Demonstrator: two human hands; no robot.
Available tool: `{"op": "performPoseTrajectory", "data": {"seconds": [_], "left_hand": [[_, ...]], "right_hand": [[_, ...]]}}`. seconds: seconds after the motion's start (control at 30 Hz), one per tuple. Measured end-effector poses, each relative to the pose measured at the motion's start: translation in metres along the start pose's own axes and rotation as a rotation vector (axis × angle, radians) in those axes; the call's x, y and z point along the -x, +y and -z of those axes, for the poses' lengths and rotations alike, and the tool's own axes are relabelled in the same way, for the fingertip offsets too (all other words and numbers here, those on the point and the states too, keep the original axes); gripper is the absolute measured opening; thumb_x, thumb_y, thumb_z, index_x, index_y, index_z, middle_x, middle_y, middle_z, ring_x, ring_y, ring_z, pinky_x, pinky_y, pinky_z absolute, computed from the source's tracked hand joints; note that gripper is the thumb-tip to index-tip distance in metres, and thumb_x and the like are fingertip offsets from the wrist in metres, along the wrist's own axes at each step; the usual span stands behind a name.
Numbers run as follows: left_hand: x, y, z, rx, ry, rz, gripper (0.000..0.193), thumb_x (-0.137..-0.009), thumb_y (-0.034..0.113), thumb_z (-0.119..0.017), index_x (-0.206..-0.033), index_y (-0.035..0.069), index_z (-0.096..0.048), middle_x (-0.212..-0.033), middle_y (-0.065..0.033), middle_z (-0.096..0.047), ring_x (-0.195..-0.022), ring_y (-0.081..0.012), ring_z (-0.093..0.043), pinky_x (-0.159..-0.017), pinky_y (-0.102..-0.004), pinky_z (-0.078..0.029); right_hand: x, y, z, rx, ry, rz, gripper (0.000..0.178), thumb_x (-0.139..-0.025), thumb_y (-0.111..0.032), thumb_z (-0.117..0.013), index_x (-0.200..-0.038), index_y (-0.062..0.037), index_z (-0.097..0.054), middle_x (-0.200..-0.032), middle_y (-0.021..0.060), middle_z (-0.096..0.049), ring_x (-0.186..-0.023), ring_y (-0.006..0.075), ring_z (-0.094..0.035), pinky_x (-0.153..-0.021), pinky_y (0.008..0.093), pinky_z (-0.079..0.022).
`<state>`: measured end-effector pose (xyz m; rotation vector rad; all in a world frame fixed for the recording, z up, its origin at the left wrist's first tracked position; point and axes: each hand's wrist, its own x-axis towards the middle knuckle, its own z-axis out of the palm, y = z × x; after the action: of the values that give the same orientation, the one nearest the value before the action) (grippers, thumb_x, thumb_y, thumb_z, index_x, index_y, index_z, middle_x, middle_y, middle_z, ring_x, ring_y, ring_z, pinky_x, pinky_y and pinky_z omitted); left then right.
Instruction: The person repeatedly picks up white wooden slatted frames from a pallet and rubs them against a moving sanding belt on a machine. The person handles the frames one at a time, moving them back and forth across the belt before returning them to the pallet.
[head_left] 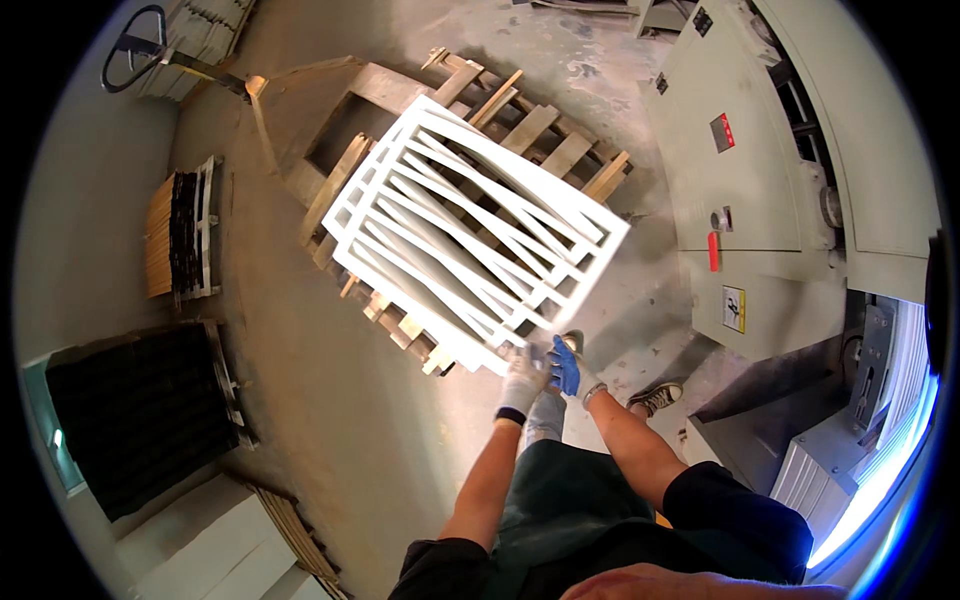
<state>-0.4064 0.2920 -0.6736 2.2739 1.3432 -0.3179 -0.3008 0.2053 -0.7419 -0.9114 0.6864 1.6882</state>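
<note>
White slatted frames [475,235] with crossing slats lie in a stack on a wooden pallet [531,130] in front of me. My left hand [524,378], in a pale glove with a dark cuff, is at the near corner of the stack. Motion smears its fingers, so its grip is unclear. Just to its right is my right hand [568,370], in a glove with a blue palm. Its fingers stretch toward the stack's near edge, and nothing shows in them.
A pallet jack handle [135,48] rises at the far left. Grey machine cabinets [750,180] stand along the right, near a bright light. On the left are a black stack [140,410], a smaller brown and black stack [175,235] and white boards [215,545].
</note>
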Motion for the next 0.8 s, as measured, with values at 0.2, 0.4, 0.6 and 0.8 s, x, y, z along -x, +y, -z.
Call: {"op": "performPoseTrajectory", "data": {"seconds": [0.2, 0.4, 0.6, 0.8], "left_hand": [[-0.005, 0.009, 0.047, 0.427, 0.047, -0.164, 0.050, -0.085, 0.033, -0.063, -0.129, 0.012, -0.051, -0.115, -0.0230, -0.059, -0.107, -0.0408, -0.058, -0.095, -0.0464, -0.045], [-0.056, -0.115, 0.183, -0.273, 0.357, 0.357, 0.074, -0.086, 0.047, -0.059, -0.139, -0.001, -0.037, -0.145, -0.0230, -0.035, -0.136, -0.0397, -0.029, -0.110, -0.0525, -0.024], [-0.055, -0.183, 0.161, -0.207, -0.044, -0.055, 0.044, -0.093, 0.041, -0.053, -0.126, 0.011, -0.054, -0.108, -0.0200, -0.065, -0.096, -0.0356, -0.064, -0.079, -0.0403, -0.051], [-0.035, -0.137, 0.116, 0.790, -0.275, 0.303, 0.036, -0.098, 0.043, -0.047, -0.099, 0.009, -0.055, -0.073, -0.0070, -0.055, -0.067, -0.0205, -0.055, -0.058, -0.0345, -0.047]], "right_hand": [[0.058, -0.009, 0.064, 0.217, 0.318, 0.372, 0.034, -0.094, -0.038, -0.059, -0.113, -0.0092, -0.056, -0.076, 0.0032, -0.062, -0.066, 0.0167, -0.063, -0.057, 0.0308, -0.054], [0.214, -0.053, 0.080, 0.671, 0.468, 0.594, 0.038, -0.098, -0.039, -0.052, -0.112, -0.0053, -0.062, -0.076, 0.0046, -0.060, -0.062, 0.0138, -0.057, -0.058, 0.0285, -0.048], [0.330, -0.105, 0.004, 0.631, 0.521, 0.721, 0.029, -0.099, -0.031, -0.052, -0.095, -0.0050, -0.062, -0.071, -0.0009, -0.056, -0.059, 0.0073, -0.053, -0.050, 0.0241, -0.040], [0.479, -0.150, -0.084, 0.631, 0.410, 0.880, 0.025, -0.090, -0.022, -0.064, -0.097, 0.0022, -0.063, -0.071, -0.0025, -0.057, -0.063, 0.0036, -0.053, -0.053, 0.0214, -0.041]]}}
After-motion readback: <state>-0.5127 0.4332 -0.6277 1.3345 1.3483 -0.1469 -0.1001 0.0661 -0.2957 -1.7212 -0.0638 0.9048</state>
